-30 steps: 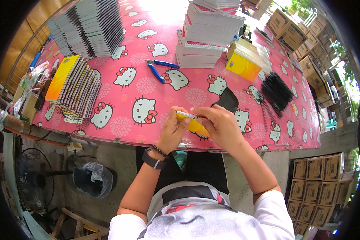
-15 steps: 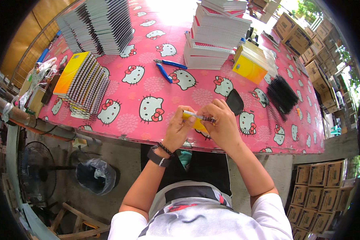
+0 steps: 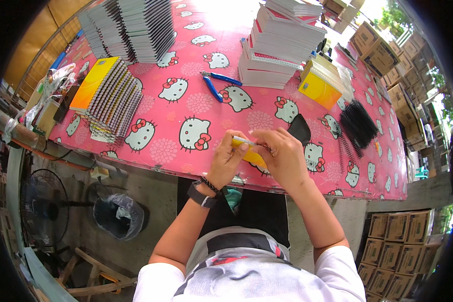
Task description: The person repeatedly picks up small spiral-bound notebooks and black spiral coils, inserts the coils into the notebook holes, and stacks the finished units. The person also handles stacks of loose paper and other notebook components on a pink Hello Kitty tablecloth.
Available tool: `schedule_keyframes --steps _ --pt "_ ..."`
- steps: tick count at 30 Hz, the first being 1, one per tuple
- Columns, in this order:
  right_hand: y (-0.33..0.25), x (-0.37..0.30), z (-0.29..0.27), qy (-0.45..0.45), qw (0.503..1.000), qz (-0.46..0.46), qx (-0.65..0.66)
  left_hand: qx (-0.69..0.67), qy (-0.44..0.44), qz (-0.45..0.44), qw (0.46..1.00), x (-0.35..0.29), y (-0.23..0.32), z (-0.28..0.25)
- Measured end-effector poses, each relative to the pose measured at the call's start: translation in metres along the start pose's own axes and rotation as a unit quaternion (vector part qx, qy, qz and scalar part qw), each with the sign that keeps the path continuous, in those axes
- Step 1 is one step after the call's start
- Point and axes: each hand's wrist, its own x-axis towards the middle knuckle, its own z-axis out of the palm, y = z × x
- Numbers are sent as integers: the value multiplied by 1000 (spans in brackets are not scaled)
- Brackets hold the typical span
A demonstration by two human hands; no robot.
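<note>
Near the table's front edge, a small yellow notebook [image 3: 254, 158] is held spine up between both hands. My left hand [image 3: 225, 160] is closed on its left end, thumb along the pale spine edge. My right hand [image 3: 286, 155] is closed around the right end of the spine, its fingers hiding that part and any binding coil there. Just beyond the right hand lies a dark flat piece [image 3: 299, 131]. To its right is a bunch of black spiral coils [image 3: 357, 126], with a few loose ones beside it.
Blue-handled cutters [image 3: 217, 85] lie mid-table. Spiral-bound yellow notebooks [image 3: 110, 95] are stacked at left, in front of tall spiral-bound stacks [image 3: 146, 32]. White page blocks [image 3: 282, 50] and yellow-covered pads [image 3: 319, 85] stand at right. Below are a fan [image 3: 45, 201] and a lined bin [image 3: 120, 216].
My right hand's fingers have shifted along the spine and now cover the dark coil that showed there. My left hand keeps its hold. The whole view has turned slightly.
</note>
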Motion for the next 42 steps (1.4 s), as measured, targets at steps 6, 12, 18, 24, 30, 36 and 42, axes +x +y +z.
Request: schedule_keyframes --steps 6,12,18,24,30,36,42 --pt "-3 -2 -2 -3 999 -38 20 -70 2 7 997 0 -3 2" --pt "1 -6 -2 -22 999 -36 15 -56 -9 -5 998 -1 -8 0" --pt "3 -6 -1 26 999 -31 -11 -46 -14 -5 999 -1 -3 0" --pt "9 -11 1 34 998 -43 -16 -18 -52 -10 998 -1 -2 -2" --pt "6 -14 6 40 999 -25 -15 -12 -54 7 998 -1 -9 -2" --pt "10 -16 6 39 997 -52 -48 -20 -47 -11 999 -1 -5 -1" --pt "6 -20 2 10 997 -52 -52 27 -54 20 998 0 1 3"
